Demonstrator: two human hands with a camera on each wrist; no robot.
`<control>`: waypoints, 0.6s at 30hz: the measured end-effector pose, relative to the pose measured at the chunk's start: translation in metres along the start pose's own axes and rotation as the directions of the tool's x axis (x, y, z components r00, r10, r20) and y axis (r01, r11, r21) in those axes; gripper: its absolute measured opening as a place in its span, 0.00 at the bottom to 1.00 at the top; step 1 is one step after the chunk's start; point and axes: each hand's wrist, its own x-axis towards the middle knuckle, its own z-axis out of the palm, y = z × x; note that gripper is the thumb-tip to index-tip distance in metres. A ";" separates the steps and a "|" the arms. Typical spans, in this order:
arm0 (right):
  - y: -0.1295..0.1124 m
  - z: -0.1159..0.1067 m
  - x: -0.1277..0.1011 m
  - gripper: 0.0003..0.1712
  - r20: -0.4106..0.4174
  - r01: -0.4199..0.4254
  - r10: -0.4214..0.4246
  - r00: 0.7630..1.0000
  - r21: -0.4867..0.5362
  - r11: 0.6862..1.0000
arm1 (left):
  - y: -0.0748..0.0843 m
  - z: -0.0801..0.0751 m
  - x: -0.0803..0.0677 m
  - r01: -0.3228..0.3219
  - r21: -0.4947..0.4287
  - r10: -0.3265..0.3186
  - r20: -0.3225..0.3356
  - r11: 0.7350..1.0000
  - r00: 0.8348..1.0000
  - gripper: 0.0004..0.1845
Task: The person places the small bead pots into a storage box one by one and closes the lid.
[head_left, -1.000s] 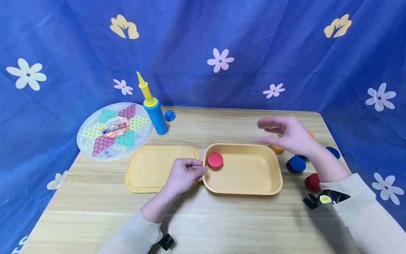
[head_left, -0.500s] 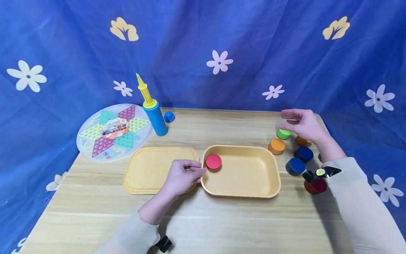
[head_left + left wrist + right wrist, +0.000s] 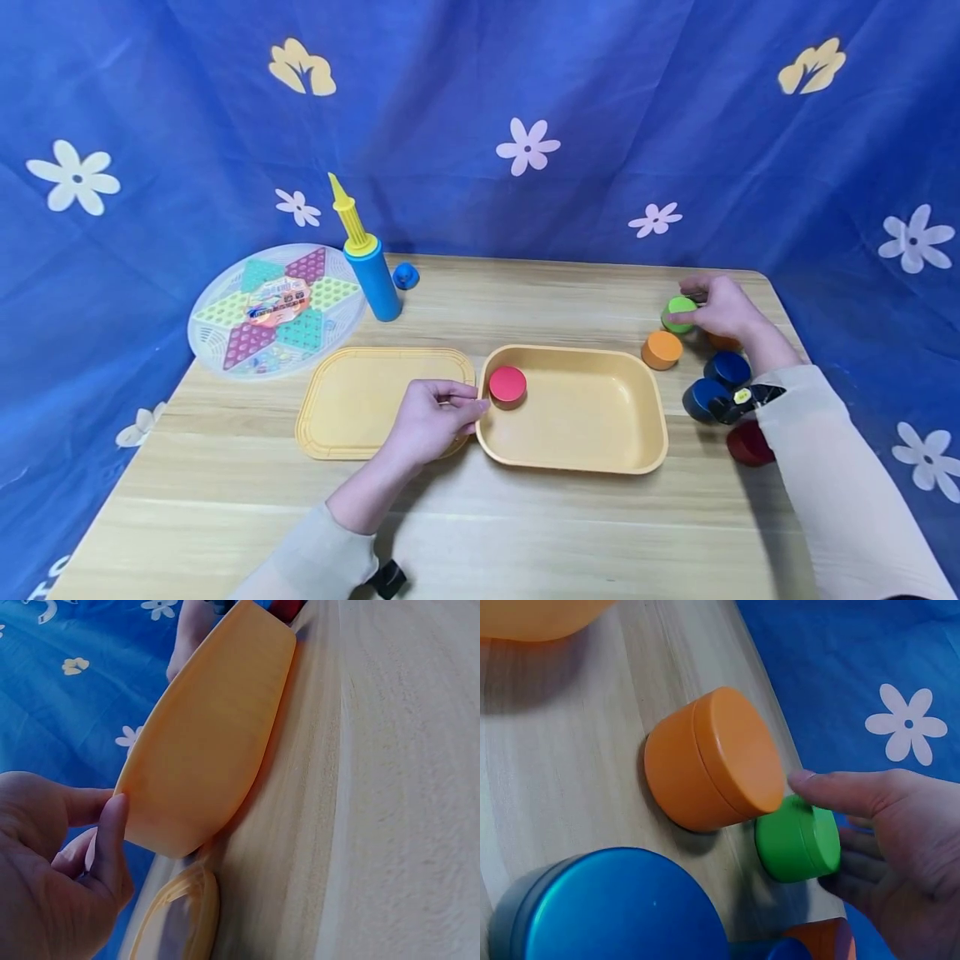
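My left hand [image 3: 433,418] pinches the left rim of a tan rectangular box [image 3: 581,421] between thumb and fingers. In the left wrist view the box's outer wall [image 3: 217,727] shows beside the fingers. A red round tub [image 3: 507,386] stands inside the box at its left end. At the back right, my right hand [image 3: 726,310] is around a small green lidded tub [image 3: 678,305]. In the right wrist view the thumb is stretched along one side of the green tub [image 3: 791,844], with the fingers at the other side. Whether they grip it is unclear.
Near the right hand stand orange tubs [image 3: 662,350], dark blue tubs [image 3: 703,398] and a dark red tub [image 3: 750,443]. A tan lid [image 3: 375,400] lies left of the box. Farther back are a blue-yellow pump [image 3: 375,279], a small blue piece [image 3: 406,276] and a star-patterned game board [image 3: 277,308].
My right hand has moved from above the box's back right corner, right and then down to the green tub. The left hand keeps its hold on the box's rim.
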 end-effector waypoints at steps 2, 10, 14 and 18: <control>0.002 0.001 0.001 0.49 0.002 -0.010 0.010 1.000 -0.036 0.999 | 0.000 0.000 0.000 0.003 -0.005 -0.003 -0.001 1.000 1.000 0.07; 0.007 0.007 0.003 0.47 -0.016 0.005 -0.007 1.000 -0.095 0.995 | -0.001 -0.002 -0.002 0.006 -0.031 -0.006 -0.001 0.999 1.000 0.10; 0.002 0.008 -0.001 0.46 -0.045 0.018 -0.022 0.999 -0.080 0.997 | -0.001 -0.002 -0.002 0.008 -0.042 -0.008 -0.002 0.999 1.000 0.10; -0.007 0.007 -0.008 0.47 -0.063 0.030 -0.032 0.997 -0.039 0.999 | -0.001 -0.002 -0.002 0.010 -0.040 -0.010 -0.004 0.999 1.000 0.10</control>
